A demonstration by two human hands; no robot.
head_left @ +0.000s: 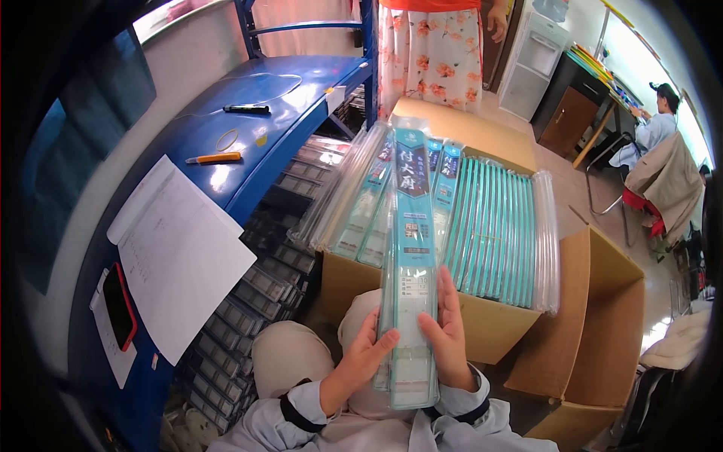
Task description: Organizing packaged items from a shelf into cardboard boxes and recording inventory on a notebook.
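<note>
I hold a small stack of long, narrow transparent plastic packs (413, 301) with teal printed labels upright over my lap. My left hand (365, 361) grips its lower left side, thumb on the front. On the lower right side, my right hand (449, 335) presses with its thumb in front and fingers along the edge. The top end of the stack overlaps an open cardboard box (482, 324) right beyond my knees. Inside the box, many similar packs (489, 233) stand tightly in rows, teal edges up. What exactly lies inside the packs I cannot make out.
On the left, a blue metal table (263, 83) bears an orange cutter (214, 158), a black marker (247, 109), paper sheets (177, 256) and a red-edged phone (119, 305). Packs fill the space beneath. Another open box (602, 331) stands right. Two people are beyond.
</note>
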